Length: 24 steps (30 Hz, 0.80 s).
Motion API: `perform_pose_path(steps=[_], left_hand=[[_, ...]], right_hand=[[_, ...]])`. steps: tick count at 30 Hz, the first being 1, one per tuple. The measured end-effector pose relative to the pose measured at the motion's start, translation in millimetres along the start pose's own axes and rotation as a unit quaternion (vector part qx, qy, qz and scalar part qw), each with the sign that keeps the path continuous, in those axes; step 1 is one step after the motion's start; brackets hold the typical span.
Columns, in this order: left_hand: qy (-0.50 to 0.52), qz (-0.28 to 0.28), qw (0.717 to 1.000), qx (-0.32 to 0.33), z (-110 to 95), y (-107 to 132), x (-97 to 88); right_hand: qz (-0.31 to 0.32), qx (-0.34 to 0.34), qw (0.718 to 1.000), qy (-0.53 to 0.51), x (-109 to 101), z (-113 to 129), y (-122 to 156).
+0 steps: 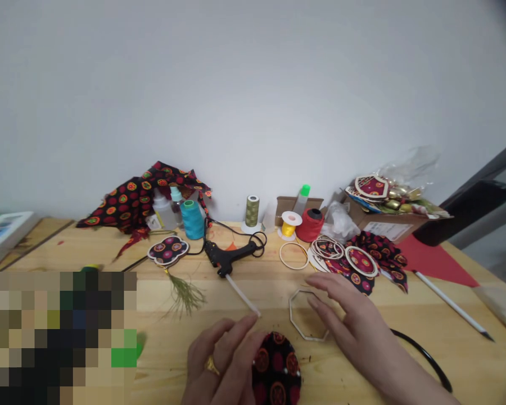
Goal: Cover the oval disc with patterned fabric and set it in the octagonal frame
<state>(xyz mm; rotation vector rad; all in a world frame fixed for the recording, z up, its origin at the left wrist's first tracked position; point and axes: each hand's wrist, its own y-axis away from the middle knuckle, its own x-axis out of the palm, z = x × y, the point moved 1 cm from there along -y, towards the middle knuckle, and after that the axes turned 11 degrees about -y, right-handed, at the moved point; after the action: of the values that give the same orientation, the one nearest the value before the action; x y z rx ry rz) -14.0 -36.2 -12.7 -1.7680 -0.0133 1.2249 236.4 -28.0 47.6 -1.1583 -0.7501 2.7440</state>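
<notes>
My left hand (225, 360), with a ring on one finger, is closed on the left edge of a dark patterned fabric piece (278, 365) with a rounded outline. Its lower end runs out of the picture. To the right, my right hand (354, 329) has thumb and fingers apart and holds nothing. Below its fingertips lies a thin pale octagonal frame (292, 318), partly covered by the hand. A black glue gun (227, 257) rests beyond my left hand, its white glue stick (242, 294) pointing toward my fingers.
Behind stand a blue thread spool (192, 220), a red spool (310, 225) and a yellow one (289, 229). Fabric-covered rounds and hoops (294, 256) lie back right, beside a filled cardboard box (379, 222). A tasselled flower piece (168, 250) and a white pencil (453, 304) flank them. Pixelation hides the lower left.
</notes>
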Motion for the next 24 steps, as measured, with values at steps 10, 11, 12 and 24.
perform_pose_path(steps=[10,11,12,24], left_hand=[[-0.039,-0.018,0.998,0.036,17,3,13.5],[-0.04,-0.016,0.998,0.041,18,3,12.7],[-0.042,-0.016,0.998,0.044,19,3,11.8],[-0.044,-0.051,0.997,0.023,20,0,9.9]], right_hand=[[-0.094,0.139,0.986,0.012,42,-27,-103],[-0.116,0.142,0.982,0.037,45,-28,-111],[-0.135,0.145,0.979,0.059,48,-29,-119],[-0.165,0.183,0.956,0.158,85,-48,-174]])
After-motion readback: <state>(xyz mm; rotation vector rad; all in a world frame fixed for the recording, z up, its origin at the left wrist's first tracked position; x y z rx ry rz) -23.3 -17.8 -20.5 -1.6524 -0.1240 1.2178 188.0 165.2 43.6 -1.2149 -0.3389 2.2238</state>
